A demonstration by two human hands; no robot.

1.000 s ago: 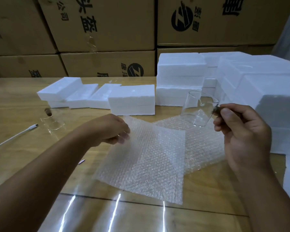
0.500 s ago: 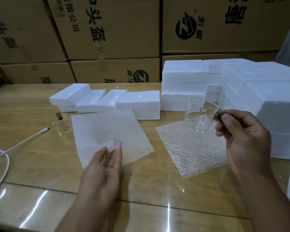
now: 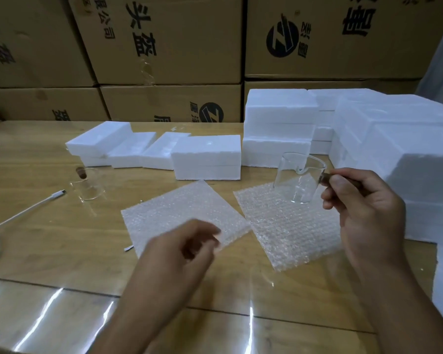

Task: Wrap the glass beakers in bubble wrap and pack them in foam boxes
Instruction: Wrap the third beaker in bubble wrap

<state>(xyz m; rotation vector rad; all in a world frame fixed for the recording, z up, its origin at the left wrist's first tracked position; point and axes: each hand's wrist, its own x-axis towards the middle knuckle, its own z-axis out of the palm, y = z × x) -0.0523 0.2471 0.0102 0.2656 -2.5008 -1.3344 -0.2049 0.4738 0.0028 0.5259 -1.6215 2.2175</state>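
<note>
Right hand (image 3: 363, 208) pinches clear cylindrical glass beaker (image 3: 299, 180) by its handle | left hand (image 3: 179, 251) blurred, fingers loosely curled over pebbly bubble-wrap sheet (image 3: 179, 208), table (image 3: 49, 238) centre, grip untellable

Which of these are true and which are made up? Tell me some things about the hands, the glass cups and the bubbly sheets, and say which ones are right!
1. The right hand holds a glass beaker. True.
2. Two pieces of bubble wrap, the left sheet and the right sheet, lie on the table. True.
3. The second beaker is already wrapped. False: it sits bare on the table, to the left of the sheets.
4. The foam boxes are black. False: they are white.
5. A white cable lies on the left part of the table. True.
</note>
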